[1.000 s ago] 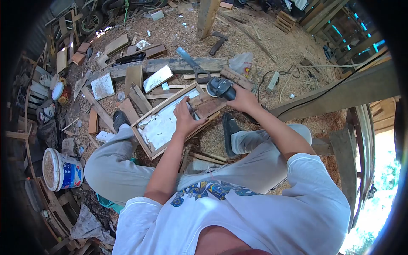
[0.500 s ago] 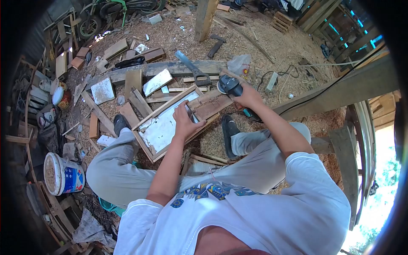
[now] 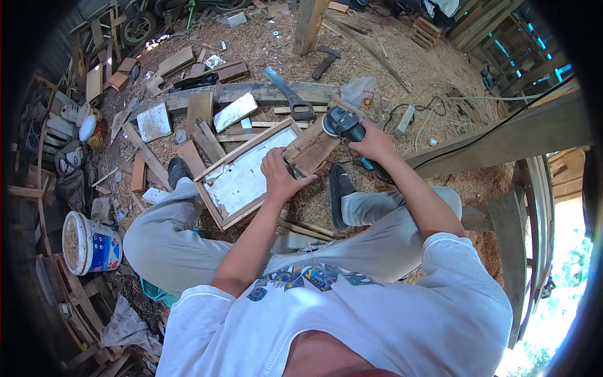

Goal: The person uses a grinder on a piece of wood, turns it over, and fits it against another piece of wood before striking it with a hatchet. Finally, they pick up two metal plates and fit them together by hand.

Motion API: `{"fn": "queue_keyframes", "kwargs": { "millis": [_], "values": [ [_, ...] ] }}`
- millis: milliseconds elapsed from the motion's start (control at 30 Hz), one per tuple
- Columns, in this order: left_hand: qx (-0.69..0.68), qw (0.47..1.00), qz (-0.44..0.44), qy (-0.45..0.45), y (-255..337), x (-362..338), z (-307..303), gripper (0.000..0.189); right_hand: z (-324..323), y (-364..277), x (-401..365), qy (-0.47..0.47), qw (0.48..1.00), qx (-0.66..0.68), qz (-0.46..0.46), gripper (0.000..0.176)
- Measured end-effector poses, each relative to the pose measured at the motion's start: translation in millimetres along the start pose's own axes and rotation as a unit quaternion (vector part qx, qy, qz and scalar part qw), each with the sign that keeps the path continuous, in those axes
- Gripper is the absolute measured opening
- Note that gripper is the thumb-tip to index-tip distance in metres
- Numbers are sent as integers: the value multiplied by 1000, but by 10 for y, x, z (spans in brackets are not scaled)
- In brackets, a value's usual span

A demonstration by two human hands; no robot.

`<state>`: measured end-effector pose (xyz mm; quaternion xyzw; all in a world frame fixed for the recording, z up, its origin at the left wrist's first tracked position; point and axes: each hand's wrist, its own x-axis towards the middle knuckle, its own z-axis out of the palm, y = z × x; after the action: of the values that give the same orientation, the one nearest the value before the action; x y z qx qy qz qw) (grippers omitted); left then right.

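Observation:
My right hand (image 3: 375,144) is wrapped round the body of a dark angle grinder (image 3: 347,124). The grinder's pale round disc lies against the far part of a brown wooden board (image 3: 316,151). With its fingers bent and thumb stretched out to the right, my left hand (image 3: 282,176) grips the near end of that board; what lies under the palm is hidden. Left of this hand, a wood-framed panel (image 3: 242,178) with a scuffed white face rests at a slant between my legs. A handsaw (image 3: 294,97) lies just beyond the board.
A thick beam (image 3: 242,93) crosses the ground, with wood offcuts and white-faced pieces (image 3: 235,112) around it. A hammer-like tool (image 3: 325,61) lies near an upright post (image 3: 309,28). At left stands a paint bucket (image 3: 94,244). A black cord (image 3: 480,139) runs over the right beam.
The view has shifted slightly. My left hand and the board have moved a little right relative to the framed panel. The grinder has shifted slightly, still on the board.

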<state>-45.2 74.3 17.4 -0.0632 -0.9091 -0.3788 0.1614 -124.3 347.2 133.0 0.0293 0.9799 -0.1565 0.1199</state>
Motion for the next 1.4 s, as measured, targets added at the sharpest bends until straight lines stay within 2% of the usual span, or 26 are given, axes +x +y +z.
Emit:
{"fn": "queue_keyframes", "kwargs": {
  "millis": [233,300,433,700,1400],
  "values": [
    [13,1000,19,-15,-36,-68,93,111,35,38,-41,-13,1000,10,20,80],
    [18,1000,17,-19,-35,-70,110,111,-26,30,-54,-72,995,63,37,82],
    [29,999,15,-22,-36,-61,124,113,137,161,-11,-43,997,52,29,80],
    [25,999,1,-41,-9,-51,117,114,155,141,-26,-106,991,78,20,79],
    [-2,999,10,-38,-49,-32,100,103,247,223,111,-107,988,106,12,77]
  ]
}}
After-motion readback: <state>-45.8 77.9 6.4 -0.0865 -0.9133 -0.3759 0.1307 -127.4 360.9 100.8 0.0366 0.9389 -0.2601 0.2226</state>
